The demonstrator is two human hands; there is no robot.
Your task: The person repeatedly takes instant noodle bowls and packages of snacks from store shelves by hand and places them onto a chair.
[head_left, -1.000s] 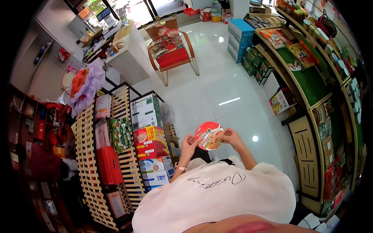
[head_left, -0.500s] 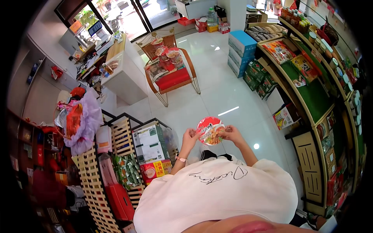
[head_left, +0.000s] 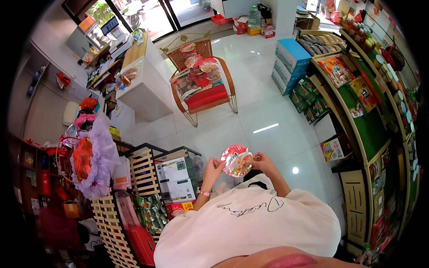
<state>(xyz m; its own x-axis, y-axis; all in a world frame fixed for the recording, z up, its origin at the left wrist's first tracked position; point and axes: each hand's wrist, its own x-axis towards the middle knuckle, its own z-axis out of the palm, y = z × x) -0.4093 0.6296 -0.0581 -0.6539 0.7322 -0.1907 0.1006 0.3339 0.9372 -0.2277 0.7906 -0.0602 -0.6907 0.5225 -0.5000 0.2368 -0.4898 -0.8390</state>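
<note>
Between my hands, in front of my body, is an instant noodle bowl (head_left: 236, 161) with a round red lid showing pictured food; its top faces me and looks shiny. My left hand (head_left: 214, 169) grips its left edge, a watch-like band on that wrist. On the opposite edge, my right hand (head_left: 264, 163) pinches the rim with thumb and fingers. The underside of the bowl is hidden. Several similar noodle bowls (head_left: 209, 68) are piled on a wooden armchair (head_left: 230, 82) with a red seat, farther ahead.
Slatted wooden racks (head_left: 105, 223) with cartons and green packets stand at my left. A white counter (head_left: 145, 87) lies beyond them. On the right are curved store shelves (head_left: 355, 192) and stacked blue boxes (head_left: 290, 60). Glossy tile floor (head_left: 254, 111) stretches ahead.
The noodle bowl and both hands have moved slightly down and left in view, and the lid has turned. The surroundings have shifted as my head moved. Both hands keep their hold.
</note>
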